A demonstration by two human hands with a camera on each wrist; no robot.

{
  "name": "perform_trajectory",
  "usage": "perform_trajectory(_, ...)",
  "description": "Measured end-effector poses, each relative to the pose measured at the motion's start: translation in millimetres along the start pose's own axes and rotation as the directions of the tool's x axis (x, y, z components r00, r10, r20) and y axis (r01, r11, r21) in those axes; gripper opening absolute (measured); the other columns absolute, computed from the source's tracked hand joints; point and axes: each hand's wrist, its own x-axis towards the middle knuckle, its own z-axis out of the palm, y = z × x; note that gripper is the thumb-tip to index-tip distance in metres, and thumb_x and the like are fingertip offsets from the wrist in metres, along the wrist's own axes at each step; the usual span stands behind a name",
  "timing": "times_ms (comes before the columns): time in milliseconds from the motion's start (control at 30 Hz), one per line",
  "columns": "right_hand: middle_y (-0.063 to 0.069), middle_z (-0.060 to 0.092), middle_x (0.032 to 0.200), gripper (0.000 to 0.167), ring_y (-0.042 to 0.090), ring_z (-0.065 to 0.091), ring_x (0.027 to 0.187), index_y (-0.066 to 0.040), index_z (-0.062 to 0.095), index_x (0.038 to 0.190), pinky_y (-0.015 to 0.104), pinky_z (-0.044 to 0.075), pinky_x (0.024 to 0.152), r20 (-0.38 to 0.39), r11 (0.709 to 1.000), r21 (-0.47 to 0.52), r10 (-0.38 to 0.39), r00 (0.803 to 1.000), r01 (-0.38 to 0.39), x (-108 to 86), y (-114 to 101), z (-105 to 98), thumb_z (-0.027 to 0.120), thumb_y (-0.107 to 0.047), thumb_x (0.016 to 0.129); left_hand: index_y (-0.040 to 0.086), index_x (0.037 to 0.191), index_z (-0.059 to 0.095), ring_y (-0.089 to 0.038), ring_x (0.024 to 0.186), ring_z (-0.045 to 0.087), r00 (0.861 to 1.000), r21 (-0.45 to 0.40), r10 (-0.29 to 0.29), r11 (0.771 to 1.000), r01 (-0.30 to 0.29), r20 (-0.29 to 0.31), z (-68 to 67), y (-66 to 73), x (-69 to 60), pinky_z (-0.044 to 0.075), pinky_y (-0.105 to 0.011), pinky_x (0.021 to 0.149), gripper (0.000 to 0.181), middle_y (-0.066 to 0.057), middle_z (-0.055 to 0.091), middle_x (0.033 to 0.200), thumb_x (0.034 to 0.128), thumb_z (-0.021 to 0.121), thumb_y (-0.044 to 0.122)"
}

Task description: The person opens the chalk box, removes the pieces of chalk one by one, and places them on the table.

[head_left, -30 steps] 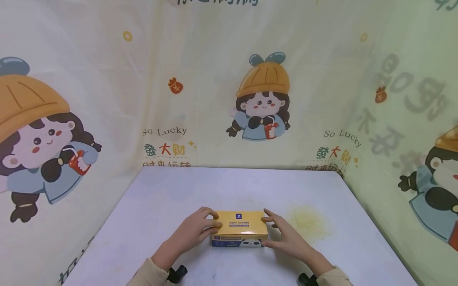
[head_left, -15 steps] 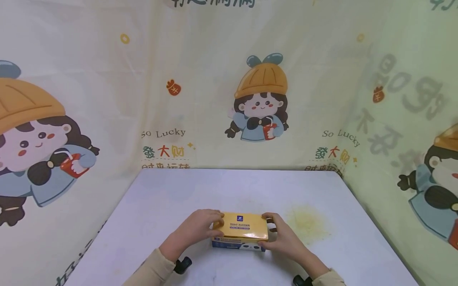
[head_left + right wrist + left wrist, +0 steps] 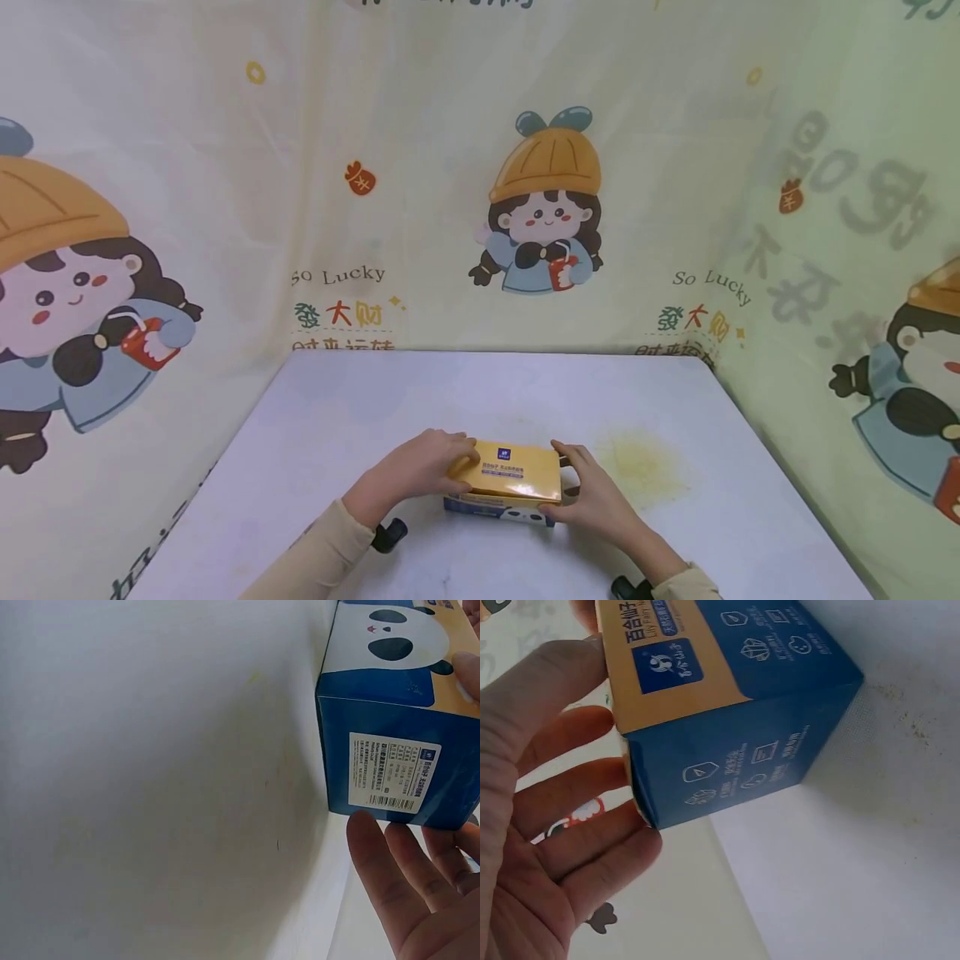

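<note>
Box [image 3: 517, 472] on white table [image 3: 360, 396]; yellow stain [image 3: 645, 468]; cartoon backdrop [image 3: 435, 225]

Bare hands [image 3: 420, 468] [image 3: 596, 502], beige sleeves [image 3: 322, 550], black cameras [image 3: 390, 535]

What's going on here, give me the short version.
A person is handling a yellow-and-blue box on a white table. The left hand holds it near one end and the right hand near the other. Its yellow top is on, and no contents show.
</note>
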Motion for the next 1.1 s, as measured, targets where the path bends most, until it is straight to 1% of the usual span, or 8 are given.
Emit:
perform_trajectory(167,0.009,0.053,0.141,0.107,0.030,0.055,0.127,-0.004,0.043,0.156,0.021,0.060,0.078,-0.024,1.000,0.017,0.010,1.000,-0.010,-0.8,-1,-1,0.098,-0.033,0.068,0.018,0.123,0.075,-0.024,0.124,0.067,1.000,0.006,0.014,1.000,-0.014,0.021,-1.0,-1.7,3.2,0.056,-0.038,0.102,0.040,-0.007,0.069,0.137,0.0885,0.082,0.035)
perform_trajectory(400,0.008,0.054,0.142,0.116,0.033,0.055,0.131,-0.015,0.034,0.162,0.020,0.059,0.077,-0.057,0.998,0.059,0.033,0.998,-0.029,-2.7,5,-1,0.100,-0.027,0.066,0.015,0.126,0.073,-0.012,0.098,0.074,0.995,0.013,0.103,0.995,-0.103,0.004,4.5,-9.2,5.3,0.057,-0.024,0.081,0.035,-0.004,0.074,0.126,0.0955,0.075,0.032)
perform_trajectory(533,0.010,0.052,0.144,0.126,0.036,0.055,0.132,-0.023,0.025,0.165,0.023,0.060,0.074,-0.058,0.995,0.101,0.029,0.998,-0.023,-2.7,8,-4,0.101,-0.022,0.064,0.013,0.124,0.071,0.000,0.065,0.056,0.982,-0.004,0.167,0.986,-0.168,-0.087,5.9,-14.1,5.7,0.048,-0.013,0.061,0.026,0.002,0.077,0.103,0.1000,0.069,0.023)
perform_trajectory(600,0.012,0.051,0.146,0.129,0.038,0.054,0.133,-0.027,0.022,0.166,0.024,0.060,0.072,-0.047,0.994,0.105,0.031,0.998,-0.026,-2.9,8,-5,0.101,-0.022,0.064,0.013,0.125,0.069,0.002,0.065,0.058,0.970,-0.048,0.180,0.981,-0.190,-0.163,5.3,-17.3,6.4,0.049,-0.011,0.062,0.023,0.002,0.078,0.101,0.1025,0.066,0.020)
perform_trajectory(767,0.015,0.050,0.147,0.130,0.041,0.054,0.134,-0.028,0.018,0.165,0.027,0.060,0.069,-0.036,0.994,0.110,0.026,0.999,-0.022,-3.7,10,-6,0.101,-0.022,0.065,0.015,0.115,0.053,-0.014,0.090,0.076,0.946,-0.243,-0.024,0.968,-0.058,-0.324,4.8,-17.3,12.2,0.060,-0.024,0.074,0.018,-0.005,0.079,0.113,0.1059,0.062,0.028)
perform_trajectory(933,0.017,0.052,0.146,0.125,0.045,0.055,0.133,-0.024,0.019,0.162,0.034,0.063,0.069,-0.033,0.992,0.129,0.020,0.999,-0.015,-4.5,10,-7,0.100,-0.020,0.067,0.017,0.092,0.049,-0.022,0.092,0.077,0.827,-0.419,-0.269,0.907,0.045,-0.493,19.5,-13.7,18.8,0.058,-0.028,0.067,0.026,-0.008,0.077,0.120,0.1041,0.062,0.035)
perform_trajectory(1000,0.019,0.051,0.147,0.124,0.046,0.054,0.133,-0.023,0.018,0.162,0.036,0.063,0.069,-0.024,0.990,0.141,0.012,1.000,-0.008,-4.7,10,-8,0.099,-0.020,0.068,0.016,0.096,0.058,-0.023,0.096,0.077,0.797,-0.478,-0.318,0.878,0.042,-0.513,26.7,-13.3,17.9,0.061,-0.034,0.073,0.022,-0.008,0.075,0.125,0.1064,0.059,0.036)
perform_trajectory(1100,0.021,0.049,0.149,0.123,0.049,0.052,0.135,-0.022,0.016,0.163,0.038,0.063,0.070,-0.008,0.986,0.167,-0.003,1.000,0.005,-4.6,12,-10,0.098,-0.019,0.071,0.016,0.126,0.061,-0.028,0.113,0.073,0.817,-0.571,-0.377,0.817,0.072,-0.436,36.0,-11.5,13.5,0.059,-0.052,0.093,0.029,-0.008,0.066,0.141,0.1090,0.054,0.038)
